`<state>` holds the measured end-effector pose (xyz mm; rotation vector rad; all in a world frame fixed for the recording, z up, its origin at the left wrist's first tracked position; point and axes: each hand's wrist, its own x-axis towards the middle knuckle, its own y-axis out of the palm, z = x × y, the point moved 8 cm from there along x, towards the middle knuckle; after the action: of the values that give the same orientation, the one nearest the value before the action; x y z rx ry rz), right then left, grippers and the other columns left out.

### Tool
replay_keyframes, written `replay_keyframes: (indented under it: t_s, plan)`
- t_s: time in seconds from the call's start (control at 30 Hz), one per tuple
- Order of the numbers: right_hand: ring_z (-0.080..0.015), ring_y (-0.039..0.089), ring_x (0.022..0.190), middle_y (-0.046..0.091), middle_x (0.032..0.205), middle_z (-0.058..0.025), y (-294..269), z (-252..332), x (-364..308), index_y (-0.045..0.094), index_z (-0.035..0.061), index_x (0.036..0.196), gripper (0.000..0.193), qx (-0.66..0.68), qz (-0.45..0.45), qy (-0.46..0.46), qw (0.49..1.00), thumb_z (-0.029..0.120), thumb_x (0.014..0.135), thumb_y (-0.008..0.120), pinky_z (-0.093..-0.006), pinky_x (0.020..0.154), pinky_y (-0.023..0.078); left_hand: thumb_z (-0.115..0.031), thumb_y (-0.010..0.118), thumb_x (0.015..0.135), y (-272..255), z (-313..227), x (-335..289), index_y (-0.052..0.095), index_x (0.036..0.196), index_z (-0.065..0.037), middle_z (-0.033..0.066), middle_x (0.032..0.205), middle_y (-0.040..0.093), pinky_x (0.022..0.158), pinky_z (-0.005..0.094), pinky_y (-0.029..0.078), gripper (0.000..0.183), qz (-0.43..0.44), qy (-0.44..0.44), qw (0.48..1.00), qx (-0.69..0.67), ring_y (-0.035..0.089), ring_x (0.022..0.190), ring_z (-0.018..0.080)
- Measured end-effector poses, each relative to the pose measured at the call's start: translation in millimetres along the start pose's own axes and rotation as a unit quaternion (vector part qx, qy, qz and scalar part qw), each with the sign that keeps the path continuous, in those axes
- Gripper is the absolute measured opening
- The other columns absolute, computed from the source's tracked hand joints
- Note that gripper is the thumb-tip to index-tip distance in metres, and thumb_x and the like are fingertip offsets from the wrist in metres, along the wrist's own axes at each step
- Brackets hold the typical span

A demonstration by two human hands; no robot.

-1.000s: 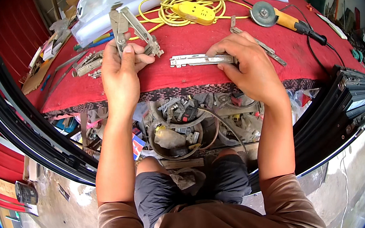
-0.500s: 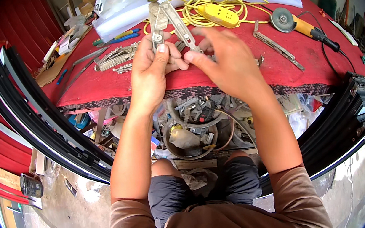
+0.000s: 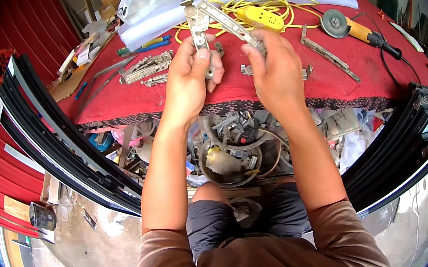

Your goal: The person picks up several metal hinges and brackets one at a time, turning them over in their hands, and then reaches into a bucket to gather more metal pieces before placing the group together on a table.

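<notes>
Above the red cloth of the table (image 3: 166,97), both my hands grip one metal window hinge (image 3: 224,20), its two arms spread in a V with the point away from me. My left hand (image 3: 187,75) is closed round the left arm, thumb pressed on the flat metal. My right hand (image 3: 276,66) pinches the near end of the other arm between thumb and fingers. Several similar hinges lie in a pile (image 3: 148,68) left of my left hand. Another long hinge (image 3: 330,57) rests on the cloth to the right. Small metal pieces (image 3: 245,70) sit between my hands.
Behind the hinge lie a coiled yellow cord (image 3: 224,9), a yellow power strip (image 3: 262,18) and a clear plastic roll (image 3: 154,30). An angle grinder (image 3: 363,33) lies at the right. Black metal profiles (image 3: 56,127) lean at both sides. Under the table stands a cluttered basin (image 3: 254,163).
My right hand has moved right and closed on the hinge's right arm, swinging it outward so the V is wider. The left hand still grips the other arm.
</notes>
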<state>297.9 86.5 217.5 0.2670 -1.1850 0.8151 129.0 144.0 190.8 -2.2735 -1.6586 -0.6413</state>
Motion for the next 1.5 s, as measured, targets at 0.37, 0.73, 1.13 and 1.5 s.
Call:
replay_keyframes:
  t_s: [0.37, 0.73, 1.13, 1.5]
  plan:
    - [-0.0408, 0.064, 0.1, 0.067, 0.104, -0.0192, -26, -13, 3, 0.067, 0.0026, 0.117, 0.025, -0.048, -0.122, 0.044, 0.99, 0.007, 0.093, 0.073, -0.0487, 0.087, 0.051, -0.03, 0.047, 0.114, -2, -4, -6, 0.047, 0.149, -0.002, -0.0014, 0.078, 0.048, 0.058, 0.0219, 0.033, 0.044, 0.052, -0.01, 0.998, -0.043, 0.04, 0.064, 0.0078]
    - [-0.0377, 0.069, 0.083, 0.069, 0.096, -0.0149, -31, -1, -9, 0.07, 0.0048, 0.119, 0.026, -0.095, -0.088, 0.015, 0.991, 0.015, 0.095, 0.075, -0.0475, 0.071, 0.054, -0.031, 0.046, 0.115, -7, 1, -5, 0.048, 0.146, -0.002, 0.0039, 0.094, 0.058, 0.076, 0.0297, 0.049, 0.043, 0.021, 0.05, 0.999, -0.006, 0.058, 0.08, 0.0149]
    - [-0.0365, 0.071, 0.073, 0.071, 0.087, -0.0145, 18, 25, -31, 0.073, 0.0041, 0.118, 0.033, -0.069, -0.058, 0.028, 0.996, 0.028, 0.095, 0.075, -0.0461, 0.063, 0.056, -0.063, 0.03, 0.109, -1, -15, -7, 0.023, 0.162, -0.003, 0.0251, 0.145, 0.056, 0.111, 0.0476, 0.049, 0.08, 0.062, 0.082, 0.986, -0.131, 0.061, 0.131, 0.0355]
    - [-0.0374, 0.073, 0.075, 0.074, 0.092, -0.0155, 36, 34, -35, 0.073, 0.0029, 0.119, 0.034, -0.061, 0.004, 0.031, 0.998, 0.027, 0.095, 0.073, -0.0467, 0.064, 0.058, -0.078, 0.022, 0.102, -5, -14, -4, 0.023, 0.162, -0.004, 0.0286, 0.15, 0.053, 0.116, 0.0487, 0.043, 0.095, 0.068, 0.057, 0.984, -0.158, 0.055, 0.139, 0.0381]
